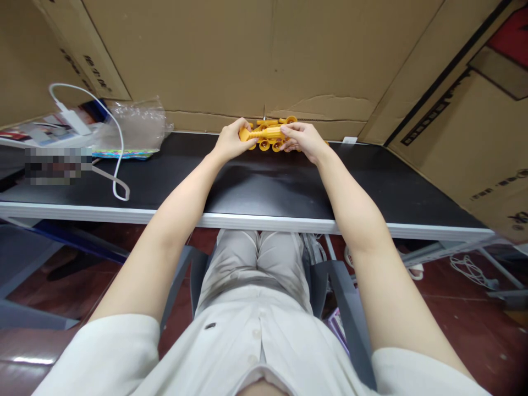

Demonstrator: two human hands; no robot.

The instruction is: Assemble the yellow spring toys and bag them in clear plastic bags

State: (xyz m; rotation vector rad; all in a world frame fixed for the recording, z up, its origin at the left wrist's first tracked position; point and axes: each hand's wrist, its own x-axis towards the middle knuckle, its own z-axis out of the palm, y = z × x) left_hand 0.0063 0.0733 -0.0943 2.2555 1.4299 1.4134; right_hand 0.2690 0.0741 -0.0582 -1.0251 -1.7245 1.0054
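Observation:
Both hands hold a yellow plastic piece (272,133) level above the far part of the black table (264,190). It has a rounded end, a thin ridged neck and a thicker grooved body; its exact kind is unclear. At the rounded end, the fingers of my left hand (231,139) are closed on it. My right hand (304,141) pinches the grooved end between thumb and fingers. Just behind and below lie several similar yellow pieces with round cup-like ends (276,146), partly hidden by the hands and the held piece.
Cardboard panels (231,55) rise behind the table and at both sides. On the left are a clear plastic bag (134,129), a white charger (76,120) with a looping cable (119,148), and printed papers. A small white item (350,140) sits at the back right.

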